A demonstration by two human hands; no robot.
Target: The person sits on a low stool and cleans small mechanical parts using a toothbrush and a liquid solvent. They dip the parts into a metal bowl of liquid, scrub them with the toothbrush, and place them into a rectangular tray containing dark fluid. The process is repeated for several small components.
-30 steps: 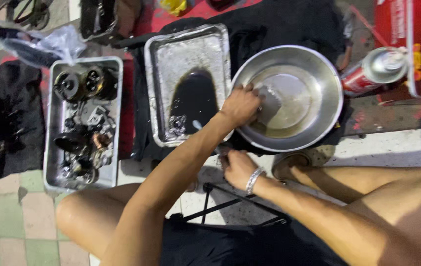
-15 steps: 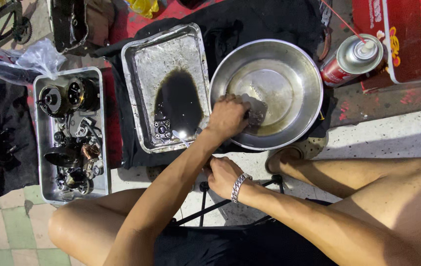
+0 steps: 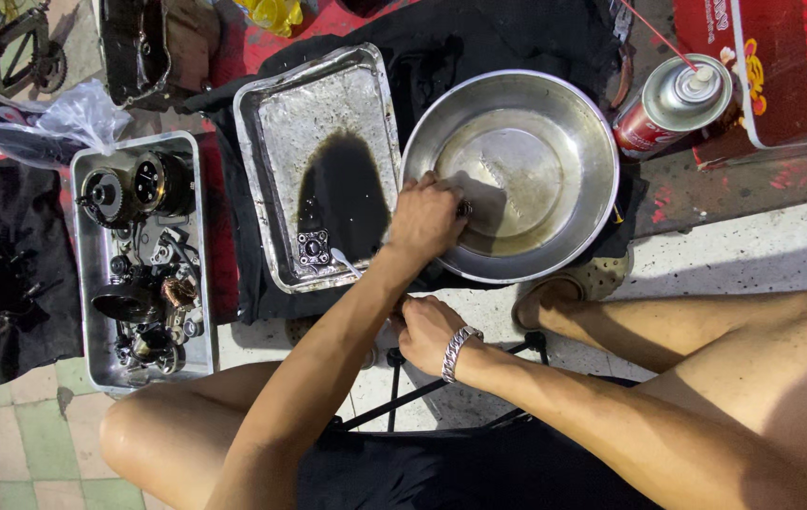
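My left hand (image 3: 425,219) reaches over the near left rim of a round steel bowl (image 3: 569,113) with a thin film of oily liquid in it. Its fingers are closed on a small dark metal part (image 3: 465,207) just inside the bowl. My right hand (image 3: 425,331), with a metal bracelet on the wrist, rests low between my knees with fingers curled, beside a black stool frame (image 3: 394,378). Whatever it may hold is hidden.
A steel tray (image 3: 276,142) with a dark oil pool and a small square part (image 3: 313,248) lies left of the bowl on black cloth. A second tray (image 3: 90,283) further left holds several engine parts. A red spray can (image 3: 673,106) and red box (image 3: 772,66) stand at the right.
My left hand has drawn back from the middle of the bowl to its left rim. The grey thing under it earlier no longer shows. My right hand stays put.
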